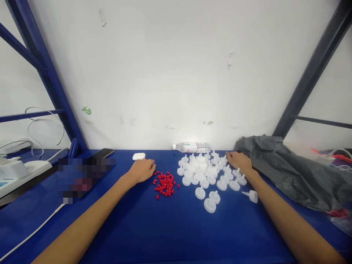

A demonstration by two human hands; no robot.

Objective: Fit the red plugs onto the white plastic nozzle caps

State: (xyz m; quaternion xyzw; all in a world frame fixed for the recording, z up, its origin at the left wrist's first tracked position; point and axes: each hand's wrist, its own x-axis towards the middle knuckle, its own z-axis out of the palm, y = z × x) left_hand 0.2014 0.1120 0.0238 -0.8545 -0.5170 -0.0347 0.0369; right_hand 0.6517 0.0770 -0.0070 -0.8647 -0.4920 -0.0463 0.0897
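Observation:
On the blue table (170,227) lies a small heap of red plastic caps (165,184). To its right sits a larger pile of white round plastic parts with short stems (206,172). My left hand (143,170) rests on the table just left of the red caps, its fingers curled loosely with the tips near the heap. My right hand (239,162) lies palm down at the right edge of the white pile, its fingers stretched toward the parts. Neither hand visibly holds anything.
A clear water bottle (192,147) lies against the white wall. A small white case (139,156) and a dark phone (103,153) sit at the back left. A grey plastic bag (291,168) lies at right. White cables and a power strip (24,170) are at left.

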